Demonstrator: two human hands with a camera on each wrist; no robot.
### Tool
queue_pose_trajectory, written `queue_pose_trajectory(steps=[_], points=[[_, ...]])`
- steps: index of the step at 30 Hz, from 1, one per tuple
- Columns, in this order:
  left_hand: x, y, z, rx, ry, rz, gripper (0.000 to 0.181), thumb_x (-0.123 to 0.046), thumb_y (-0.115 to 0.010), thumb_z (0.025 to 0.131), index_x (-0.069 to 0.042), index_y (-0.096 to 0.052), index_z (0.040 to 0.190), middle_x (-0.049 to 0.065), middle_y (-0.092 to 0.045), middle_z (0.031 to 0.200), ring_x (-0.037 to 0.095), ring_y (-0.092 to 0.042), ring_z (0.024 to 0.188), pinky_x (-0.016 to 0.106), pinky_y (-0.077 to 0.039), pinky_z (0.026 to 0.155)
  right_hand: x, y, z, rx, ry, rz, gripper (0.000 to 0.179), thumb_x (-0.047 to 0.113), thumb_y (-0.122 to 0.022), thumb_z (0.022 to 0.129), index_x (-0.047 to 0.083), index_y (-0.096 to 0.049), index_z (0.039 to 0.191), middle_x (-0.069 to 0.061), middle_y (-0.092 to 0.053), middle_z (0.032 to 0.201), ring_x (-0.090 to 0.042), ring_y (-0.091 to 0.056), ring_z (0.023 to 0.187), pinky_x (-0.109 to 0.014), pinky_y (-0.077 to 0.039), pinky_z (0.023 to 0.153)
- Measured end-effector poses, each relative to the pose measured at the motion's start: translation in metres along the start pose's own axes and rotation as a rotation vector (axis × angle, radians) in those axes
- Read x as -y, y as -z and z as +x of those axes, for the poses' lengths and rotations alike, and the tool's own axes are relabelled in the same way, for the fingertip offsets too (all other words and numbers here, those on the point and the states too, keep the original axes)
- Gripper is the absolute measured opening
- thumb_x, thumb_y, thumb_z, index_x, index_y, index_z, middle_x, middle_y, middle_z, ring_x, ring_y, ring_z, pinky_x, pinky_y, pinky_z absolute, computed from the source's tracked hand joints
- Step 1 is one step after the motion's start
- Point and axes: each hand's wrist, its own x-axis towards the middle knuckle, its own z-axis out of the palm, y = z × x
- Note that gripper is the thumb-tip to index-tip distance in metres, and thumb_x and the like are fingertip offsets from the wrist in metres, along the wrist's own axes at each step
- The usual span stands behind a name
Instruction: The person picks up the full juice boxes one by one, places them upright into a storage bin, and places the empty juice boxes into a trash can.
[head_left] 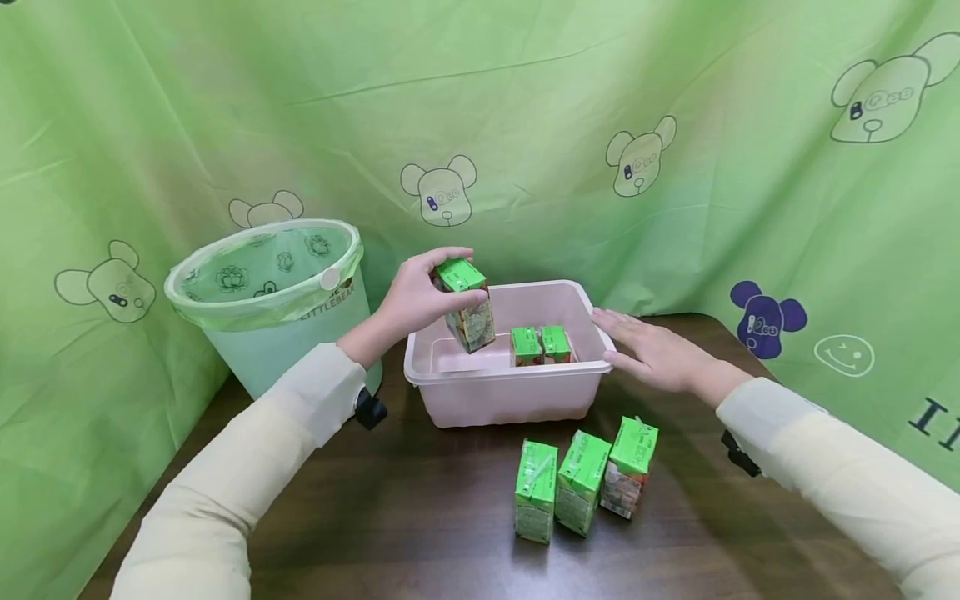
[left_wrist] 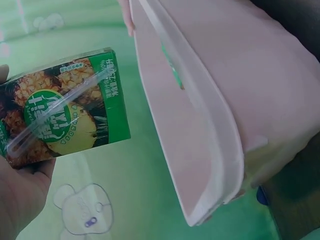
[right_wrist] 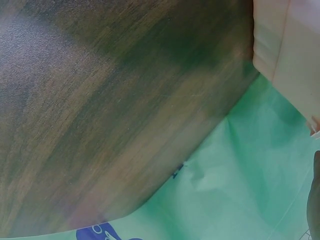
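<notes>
My left hand grips a green-topped juice box between thumb and fingers, tilted above the left part of a pink plastic bin. Pineapples and a clear wrapped straw show on the side of this juice box in the left wrist view. Straight fingers of my right hand touch the right rim of the bin. Inside it, toward the right, stand two more juice boxes. In the right wrist view only a corner of the bin and an edge of the hand show.
Three juice boxes stand in a slanting row on the dark wooden table, in front of the bin. A pale green bucket with a patterned liner is at the left. Green printed cloth hangs behind and along the sides.
</notes>
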Motion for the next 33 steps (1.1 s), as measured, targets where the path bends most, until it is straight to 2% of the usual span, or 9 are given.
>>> queue_pose_trajectory(steps=[6, 14, 20, 33], points=[[0.016, -0.004, 0.010, 0.087, 0.016, 0.037, 0.058, -0.026, -0.082, 0.079, -0.014, -0.060, 0.132, 0.007, -0.062, 0.114, 0.018, -0.061, 0.091, 0.031, -0.054, 0.076, 0.001, 0.001, 0.000, 0.001, -0.001, 0.001, 0.063, 0.034, -0.048, 0.102, 0.003, -0.026, 0.152, -0.018, -0.028, 0.156, -0.038, -0.026, 0.141, -0.057, -0.027, 0.109], [0.038, -0.012, 0.019, 0.182, 0.011, 0.028, 0.059, -0.023, -0.083, 0.078, -0.011, -0.060, 0.131, 0.005, -0.064, 0.114, 0.016, -0.062, 0.084, 0.030, -0.054, 0.073, 0.000, 0.000, -0.001, -0.008, 0.005, -0.009, 0.063, 0.033, -0.050, 0.102, 0.002, -0.027, 0.152, -0.020, -0.029, 0.155, -0.038, -0.026, 0.141, -0.057, -0.028, 0.108], [0.051, -0.018, 0.023, 0.242, 0.039, 0.026, 0.057, -0.020, -0.082, 0.079, -0.008, -0.060, 0.131, 0.007, -0.063, 0.115, 0.016, -0.062, 0.084, 0.029, -0.054, 0.073, 0.000, 0.000, -0.001, -0.009, 0.008, -0.008, 0.063, 0.033, -0.050, 0.102, 0.002, -0.027, 0.152, -0.020, -0.029, 0.155, -0.039, -0.027, 0.140, -0.057, -0.028, 0.109], [0.066, -0.031, 0.027, 0.311, 0.103, 0.052, 0.061, -0.021, -0.082, 0.079, -0.007, -0.058, 0.134, 0.007, -0.062, 0.103, 0.016, -0.059, 0.077, 0.027, -0.052, 0.067, 0.000, 0.000, -0.001, 0.002, 0.005, -0.010, 0.063, 0.032, -0.049, 0.102, 0.002, -0.026, 0.152, -0.020, -0.028, 0.155, -0.037, -0.025, 0.141, -0.057, -0.027, 0.109]])
